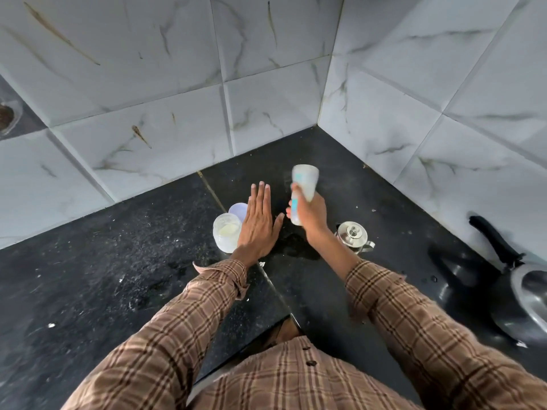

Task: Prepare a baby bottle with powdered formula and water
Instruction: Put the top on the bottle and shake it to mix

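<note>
**Bottle raised over the dark surface**

We see an open jar (226, 235) holding pale powder, its lid (237, 211) just behind. Our right hand (309, 216) grips the blurred baby bottle (302, 190), milky with teal markings, in the air. Our left hand (258, 224) is flat, empty.

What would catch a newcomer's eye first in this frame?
The blurred baby bottle, raised above the middle of the dark counter in the right hand. Beside it the left hand hovers flat and open, next to an open jar of pale powder.
</note>
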